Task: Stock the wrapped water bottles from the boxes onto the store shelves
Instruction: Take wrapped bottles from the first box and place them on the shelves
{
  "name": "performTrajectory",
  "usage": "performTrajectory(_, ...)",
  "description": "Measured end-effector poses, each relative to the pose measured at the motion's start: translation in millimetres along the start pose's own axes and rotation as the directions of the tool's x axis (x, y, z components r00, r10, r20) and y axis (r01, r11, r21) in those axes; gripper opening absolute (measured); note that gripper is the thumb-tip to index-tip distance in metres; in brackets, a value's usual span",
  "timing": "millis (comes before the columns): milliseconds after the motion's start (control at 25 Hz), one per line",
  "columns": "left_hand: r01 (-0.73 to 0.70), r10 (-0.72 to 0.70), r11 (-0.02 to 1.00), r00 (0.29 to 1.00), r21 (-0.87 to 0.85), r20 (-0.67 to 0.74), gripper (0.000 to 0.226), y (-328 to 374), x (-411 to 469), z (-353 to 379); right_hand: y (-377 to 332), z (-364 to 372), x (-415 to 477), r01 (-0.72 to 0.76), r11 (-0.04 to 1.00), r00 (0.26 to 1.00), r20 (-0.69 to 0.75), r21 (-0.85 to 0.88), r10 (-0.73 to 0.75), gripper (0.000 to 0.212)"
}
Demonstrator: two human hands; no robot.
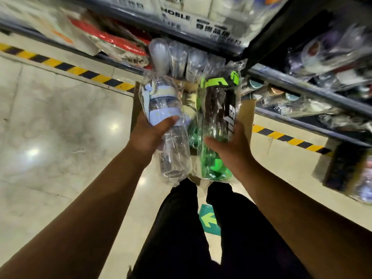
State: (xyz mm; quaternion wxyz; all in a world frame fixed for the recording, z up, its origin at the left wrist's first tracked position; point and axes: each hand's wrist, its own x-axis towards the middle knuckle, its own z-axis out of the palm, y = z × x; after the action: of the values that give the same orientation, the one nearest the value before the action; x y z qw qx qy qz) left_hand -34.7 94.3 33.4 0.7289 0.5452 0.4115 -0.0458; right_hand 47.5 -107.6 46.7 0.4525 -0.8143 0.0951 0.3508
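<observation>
The left grip (153,133) is a bare hand, and it is closed around a clear bottle (174,158) with a lilac lid. The thumb lies across the lilac band on the front, and the other fingers are hidden behind the bottle. The right grip (231,146) is closed around a green bottle (215,109) with black parts; its thumb presses the front and its fingers go around the right side. Both bottles are in clear plastic wrap. They are held side by side in the air, lids pointing away from the person, and I cannot tell if the wraps touch. Under them an open box (246,113) of cardboard stands on the floor (60,117), just before the shelves (302,87). More wrapped goods show inside it, between the two bottles, but they are too blurred to name. On the low shelf behind the box stands a row of pale wrapped bottles (177,59). Yellow-black tape (60,64) runs on the floor along the shelves. Near the person's black trousers (181,228) there is a green arrow sign (209,220) on the floor.
</observation>
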Motion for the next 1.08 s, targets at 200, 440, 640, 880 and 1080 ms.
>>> performTrajectory(200,-0.089,0.092,0.996,0.987,-0.032,0.129,0.044,99,-79,47,-73,-84,-112,0.143,0.984,0.990,0.008,0.104,-0.144,0.112)
performTrajectory(440,-0.182,0.178,0.983,0.946,-0.011,0.271,0.080,204,-168,124,-126,-174,-198,0.354,0.929,0.930,-0.143,0.103,-0.338,0.079)
performTrajectory(640,-0.374,0.361,0.927,0.873,-0.026,0.328,0.073,258,-236,222,-141,-267,-249,0.522,0.851,0.827,-0.279,0.059,-0.488,0.106)
performTrajectory(880,-0.488,0.483,0.862,0.708,-0.138,0.516,0.056,301,-314,334,-149,-397,-300,0.669,0.744,0.678,-0.414,0.003,-0.608,0.103)
performTrajectory(1080,-0.623,0.600,0.762,0.573,-0.179,0.558,0.066,346,-368,407,-172,-487,-338,0.786,0.617,0.536,-0.457,-0.038,-0.710,0.092)
